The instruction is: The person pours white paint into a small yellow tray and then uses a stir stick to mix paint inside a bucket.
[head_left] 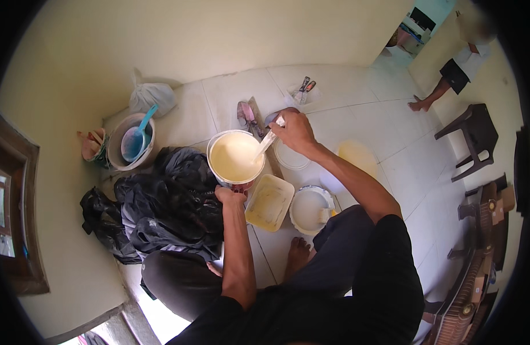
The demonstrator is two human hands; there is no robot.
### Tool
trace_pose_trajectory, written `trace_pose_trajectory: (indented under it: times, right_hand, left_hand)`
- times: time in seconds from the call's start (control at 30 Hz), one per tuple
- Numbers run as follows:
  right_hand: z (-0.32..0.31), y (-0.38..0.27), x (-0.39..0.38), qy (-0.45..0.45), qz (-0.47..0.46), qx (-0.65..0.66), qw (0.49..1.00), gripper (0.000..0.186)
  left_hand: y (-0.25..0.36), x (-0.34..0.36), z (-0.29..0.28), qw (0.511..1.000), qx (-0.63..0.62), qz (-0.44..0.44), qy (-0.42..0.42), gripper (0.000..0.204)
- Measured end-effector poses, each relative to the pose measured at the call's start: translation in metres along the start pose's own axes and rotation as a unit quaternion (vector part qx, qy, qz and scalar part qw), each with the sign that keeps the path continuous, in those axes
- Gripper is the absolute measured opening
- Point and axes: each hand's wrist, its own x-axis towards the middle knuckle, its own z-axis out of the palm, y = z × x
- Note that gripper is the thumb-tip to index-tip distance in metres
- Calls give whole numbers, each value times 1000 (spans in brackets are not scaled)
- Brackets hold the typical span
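Observation:
A round bucket (210, 150) of cream-coloured paint stands on the tiled floor in front of me. My right hand (294, 132) is closed around the upper end of a paint-smeared white stick (267, 144), whose lower end dips into the paint. At the bucket's near side, my left hand (231, 194) grips its lower wall, the fingers partly hidden beneath it. Close by on the right sits a pale yellow rectangular tub (269, 202) with smeared insides. Beside that is a white round tub (311, 208) with a brush (327, 215) resting in it.
Black plastic sheeting (173, 201) lies heaped at left, near a grey basin (115, 150) holding a blue dipper (139, 135) and a white sack (153, 98). Farther off is a clear container (304, 96) with tools. A person (463, 63) stands far right, near a brown stool (473, 135).

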Motion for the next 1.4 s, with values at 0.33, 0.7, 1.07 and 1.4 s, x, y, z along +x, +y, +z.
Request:
trace_pose_trajectory:
  times: [0.33,0.7,1.07,1.4]
  right_hand:
    - [-54,-46,-1,-86,-97,42,991,23]
    - [-63,-13,8,-227,-108,165,954,17]
    - [-65,8,-6,-213,-84,145,963,7]
    - [-86,30,-5,-107,67,227,966,16]
  left_hand:
    - [5,-11,1,999,-11,-21,43,61]
    - [3,-24,6,997,-8,-45,55,61]
    - [2,-15,1,998,-9,-46,47,63]
    - [6,-9,-1,996,-49,-60,31,63]
